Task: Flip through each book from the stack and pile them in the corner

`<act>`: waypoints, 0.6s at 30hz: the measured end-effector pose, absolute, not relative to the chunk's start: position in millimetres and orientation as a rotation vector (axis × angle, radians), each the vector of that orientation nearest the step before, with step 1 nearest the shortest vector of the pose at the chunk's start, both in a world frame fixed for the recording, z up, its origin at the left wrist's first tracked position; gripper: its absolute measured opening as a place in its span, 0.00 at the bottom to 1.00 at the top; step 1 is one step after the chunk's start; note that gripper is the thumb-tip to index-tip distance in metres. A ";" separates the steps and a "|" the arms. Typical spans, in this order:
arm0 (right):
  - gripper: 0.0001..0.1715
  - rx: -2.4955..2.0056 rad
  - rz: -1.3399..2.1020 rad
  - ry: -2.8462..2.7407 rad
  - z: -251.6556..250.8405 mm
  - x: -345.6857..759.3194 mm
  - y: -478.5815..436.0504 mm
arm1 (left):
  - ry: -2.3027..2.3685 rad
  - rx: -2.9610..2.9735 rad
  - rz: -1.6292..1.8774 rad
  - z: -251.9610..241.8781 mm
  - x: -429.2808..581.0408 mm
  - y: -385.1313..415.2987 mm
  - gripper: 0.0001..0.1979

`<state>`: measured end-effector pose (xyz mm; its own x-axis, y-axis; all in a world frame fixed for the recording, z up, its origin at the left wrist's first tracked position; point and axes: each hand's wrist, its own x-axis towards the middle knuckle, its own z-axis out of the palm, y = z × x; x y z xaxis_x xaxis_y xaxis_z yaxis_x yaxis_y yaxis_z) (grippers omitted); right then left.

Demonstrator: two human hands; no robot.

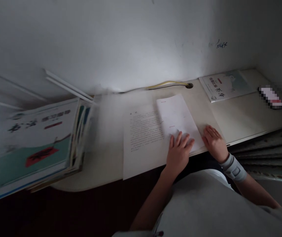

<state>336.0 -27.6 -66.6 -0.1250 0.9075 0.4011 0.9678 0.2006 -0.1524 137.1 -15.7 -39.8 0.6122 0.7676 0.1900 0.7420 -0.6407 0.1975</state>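
Observation:
My left hand (179, 151) lies with spread fingers on the lower part of a folded white sheet of paper (177, 113). That sheet rests partly over a larger printed page (143, 138) with lines of small text. Just right of the folded sheet, my right hand (214, 141) is flat on the desk near its front edge, fingers stretched out and close together. It wears a grey wristband. Neither hand grips anything. What lies under the palms is hidden.
A stack of books and booklets (39, 141) stands at the desk's left end. A thin booklet (226, 86) lies at the back right, beside a phone (271, 97). A yellow cable (167, 83) runs along the wall into a round hole (189, 86). The white desk (244, 120) meets the wall behind.

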 end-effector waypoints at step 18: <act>0.18 -1.746 -0.153 -1.814 -63.4 355.8 -25.8 | 1.268 2.710 0.370 -40.3 137.7 -15.4 0.22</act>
<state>355.8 -25.8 -63.4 0.0548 0.8680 0.4936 0.9383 0.1242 -0.3226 137.7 -15.4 -40.3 0.6175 0.7688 0.1663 0.7377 -0.6394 0.2165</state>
